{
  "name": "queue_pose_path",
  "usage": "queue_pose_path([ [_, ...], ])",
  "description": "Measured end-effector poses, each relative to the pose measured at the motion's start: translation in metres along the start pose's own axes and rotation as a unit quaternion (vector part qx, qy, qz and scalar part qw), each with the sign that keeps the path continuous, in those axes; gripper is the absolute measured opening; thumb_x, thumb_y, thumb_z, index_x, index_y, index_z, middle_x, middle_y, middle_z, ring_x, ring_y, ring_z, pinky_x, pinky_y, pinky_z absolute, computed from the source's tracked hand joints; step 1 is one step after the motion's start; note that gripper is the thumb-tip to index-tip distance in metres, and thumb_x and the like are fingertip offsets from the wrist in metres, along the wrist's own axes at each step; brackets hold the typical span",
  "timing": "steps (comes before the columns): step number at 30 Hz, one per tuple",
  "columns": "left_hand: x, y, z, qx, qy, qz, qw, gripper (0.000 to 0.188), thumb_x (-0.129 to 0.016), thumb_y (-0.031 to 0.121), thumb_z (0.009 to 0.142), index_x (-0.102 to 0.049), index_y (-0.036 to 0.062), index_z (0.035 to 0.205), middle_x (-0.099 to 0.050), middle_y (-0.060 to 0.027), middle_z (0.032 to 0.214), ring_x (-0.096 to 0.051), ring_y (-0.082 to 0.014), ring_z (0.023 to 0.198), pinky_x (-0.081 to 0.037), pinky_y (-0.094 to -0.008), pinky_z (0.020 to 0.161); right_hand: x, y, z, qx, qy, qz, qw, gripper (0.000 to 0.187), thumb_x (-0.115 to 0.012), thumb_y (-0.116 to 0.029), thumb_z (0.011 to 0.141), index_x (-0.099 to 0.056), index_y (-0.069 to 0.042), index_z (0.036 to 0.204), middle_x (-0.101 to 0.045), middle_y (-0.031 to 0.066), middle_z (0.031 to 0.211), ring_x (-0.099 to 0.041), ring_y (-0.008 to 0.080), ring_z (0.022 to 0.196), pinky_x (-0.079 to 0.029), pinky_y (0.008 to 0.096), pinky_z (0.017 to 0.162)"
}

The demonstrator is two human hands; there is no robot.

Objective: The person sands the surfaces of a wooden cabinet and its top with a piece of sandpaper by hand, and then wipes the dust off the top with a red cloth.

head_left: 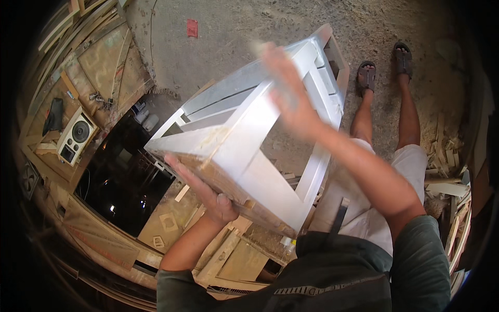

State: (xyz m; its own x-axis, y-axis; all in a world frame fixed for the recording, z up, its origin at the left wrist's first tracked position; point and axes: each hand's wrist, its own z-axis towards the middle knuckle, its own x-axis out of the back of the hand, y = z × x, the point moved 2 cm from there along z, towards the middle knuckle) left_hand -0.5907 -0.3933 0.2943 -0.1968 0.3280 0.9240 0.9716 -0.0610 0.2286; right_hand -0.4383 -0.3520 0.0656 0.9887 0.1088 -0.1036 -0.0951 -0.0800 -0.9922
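Observation:
A white-painted wooden frame (244, 135) with slats and openings stands tilted in front of me; its near lower side shows bare brown wood. My left hand (200, 190) lies along that bare side, fingers stretched flat against it, thumb toward me. Over the upper white face is my right hand (291, 96), smeared by motion. A pale blur shows at its fingertips, and I cannot make out whether it holds anything. A yellowish patch marks the white surface between the two hands.
A white-fronted speaker (77, 136) sits on the wooden bench (99, 67) at left, beside a dark glossy panel (125, 177). Wood strips (62, 31) are stacked far left, and scraps (447, 156) lie at right. A red scrap (192, 28) is on the floor. My sandalled feet (366, 78) are beyond the frame.

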Motion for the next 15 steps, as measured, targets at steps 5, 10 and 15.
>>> queue_pose_path([
  [5,-0.01,-0.002,-0.002,0.073,-0.009,-0.065,0.995,0.115,-0.031,0.08,0.097,0.024,0.0025,0.161,0.023,-0.0266,0.169,0.008,-0.0415,0.16,-0.002,-0.0589,0.127,-0.023,0.033,-0.008,-0.068,0.047,-0.03,0.996,0.078,-0.062,-0.026,0.098,-0.026,-0.011,0.165,-0.016,0.0213,0.172,-0.01,0.0384,0.161,-0.013,0.0534,0.13],
  [10,-0.002,0.001,-0.012,0.158,-0.059,-0.028,0.985,0.116,-0.036,0.078,0.098,0.035,0.0076,0.157,0.007,-0.0242,0.171,-0.009,-0.0367,0.159,-0.01,-0.0554,0.127,0.002,-0.005,-0.012,-0.042,-0.052,0.051,0.996,0.08,-0.063,-0.019,0.097,-0.023,-0.01,0.166,-0.017,0.0241,0.171,-0.011,0.0377,0.161,-0.012,0.0507,0.13],
  [15,-0.003,0.006,-0.001,0.238,-0.091,0.025,0.967,0.106,-0.029,0.079,0.098,0.025,0.0102,0.159,-0.005,-0.0214,0.17,-0.018,-0.0334,0.156,-0.015,-0.0542,0.127,-0.009,0.069,0.005,-0.238,0.068,0.068,0.966,0.073,-0.055,-0.015,0.102,-0.02,-0.004,0.165,-0.014,0.0217,0.173,-0.011,0.0351,0.161,-0.01,0.0437,0.132],
])
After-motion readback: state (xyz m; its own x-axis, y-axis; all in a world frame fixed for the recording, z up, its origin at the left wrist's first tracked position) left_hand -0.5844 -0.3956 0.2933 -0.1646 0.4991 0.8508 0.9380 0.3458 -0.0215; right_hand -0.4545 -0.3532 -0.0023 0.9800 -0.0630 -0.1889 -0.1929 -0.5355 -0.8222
